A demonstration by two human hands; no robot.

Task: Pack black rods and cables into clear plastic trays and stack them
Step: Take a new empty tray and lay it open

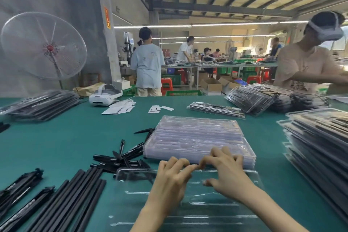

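Trays (199, 137), clear and empty, sit stacked mid-table; your curled left hand (170, 179) and right hand (224, 171) pinch the far edge of one open tray (188, 203) near you. Black rods (75, 198) lie left, packed trays (320, 147) right.

No legible text anywhere. Orange vertical sign (107, 17) on the concrete pillar (90, 30), about 11 o'clock from frame centre: yellow characters, too blurred to read. White paper slips (120, 107) on the green bench (75, 137), roughly 10 o'clock from the clear tray stack (197, 137): dark marks, unreadable. Faint print on the back of a light blue shirt (147, 62) at 12 o'clock: can't make it out.
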